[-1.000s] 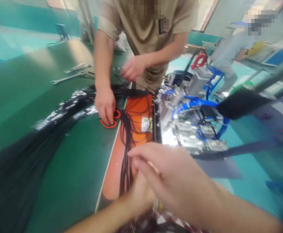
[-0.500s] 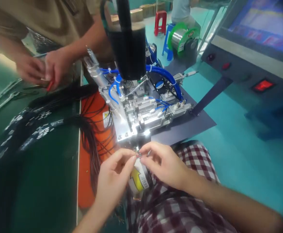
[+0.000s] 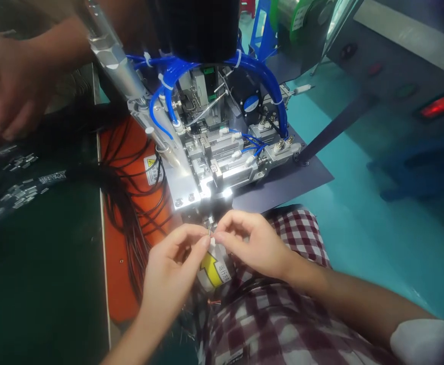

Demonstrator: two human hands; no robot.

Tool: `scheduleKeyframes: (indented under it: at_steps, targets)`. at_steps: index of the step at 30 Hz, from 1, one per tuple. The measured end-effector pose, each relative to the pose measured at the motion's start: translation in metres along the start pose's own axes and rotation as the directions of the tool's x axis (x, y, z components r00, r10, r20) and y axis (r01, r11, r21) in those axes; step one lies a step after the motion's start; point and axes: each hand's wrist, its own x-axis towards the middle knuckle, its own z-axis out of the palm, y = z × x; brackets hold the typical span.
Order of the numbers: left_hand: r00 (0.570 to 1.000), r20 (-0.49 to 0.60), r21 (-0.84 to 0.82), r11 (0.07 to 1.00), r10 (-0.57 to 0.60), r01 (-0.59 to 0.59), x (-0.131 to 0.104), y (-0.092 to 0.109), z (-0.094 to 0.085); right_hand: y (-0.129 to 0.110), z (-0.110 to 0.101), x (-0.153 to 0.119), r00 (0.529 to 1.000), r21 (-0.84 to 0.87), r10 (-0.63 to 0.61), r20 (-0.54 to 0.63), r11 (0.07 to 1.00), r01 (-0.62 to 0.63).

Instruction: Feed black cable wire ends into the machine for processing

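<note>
In front of the metal machine [image 3: 222,167], my left hand [image 3: 178,258] and my right hand [image 3: 250,243] meet fingertip to fingertip. Both are closed in a pinch. A thin, pale wire-like piece [image 3: 209,230] sticks up between the left thumb and forefinger. What the right fingertips pinch is too small and covered to make out. Just below the fingertips is a round white part with a yellow arrow label [image 3: 212,271]. The lit front edge of the machine lies just beyond the hands.
Black cables [image 3: 119,187] run in a bundle over the orange board [image 3: 115,284] at left. A co-worker's hand [image 3: 20,86] is at upper left above the dark green table [image 3: 39,268]. A control box with a red lit switch [image 3: 438,107] stands at right.
The view has come closer and tilted down, so the machine appears larger and higher. My hands stay pinched together, their fingertips slightly shifted. The co-worker's hands have moved towards the left edge.
</note>
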Motion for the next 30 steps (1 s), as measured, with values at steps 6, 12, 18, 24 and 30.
scheduleKeyframes:
  at_steps: [6, 12, 18, 24, 30]
  targets:
    - [0.967, 0.075, -0.083, 0.964, -0.245, 0.251, -0.006, -0.005, -0.010, 0.001, -0.003, 0.003, 0.998, -0.050, -0.047, 0.044, 0.998, 0.049]
    - [0.955, 0.077, -0.120, 0.948, -0.287, 0.294, -0.005, -0.005, -0.011, 0.000, 0.003, 0.008, 0.971, -0.118, -0.234, -0.042, 0.966, 0.228]
    - [0.966, 0.043, -0.105, 0.960, -0.256, 0.259, -0.006, -0.003, -0.008, 0.011, 0.004, 0.006, 0.820, -0.362, -0.572, -0.027, 0.770, 0.525]
    - [0.972, 0.051, -0.086, 0.968, -0.230, 0.234, -0.005, -0.007, -0.010, 0.016, 0.000, 0.002, 0.753, -0.607, -0.656, 0.059, 0.575, 0.549]
    - [0.976, 0.066, -0.076, 0.974, -0.208, 0.213, -0.005, -0.007, -0.010, 0.016, -0.001, 0.003, 0.707, -0.652, -0.702, 0.087, 0.496, 0.573]
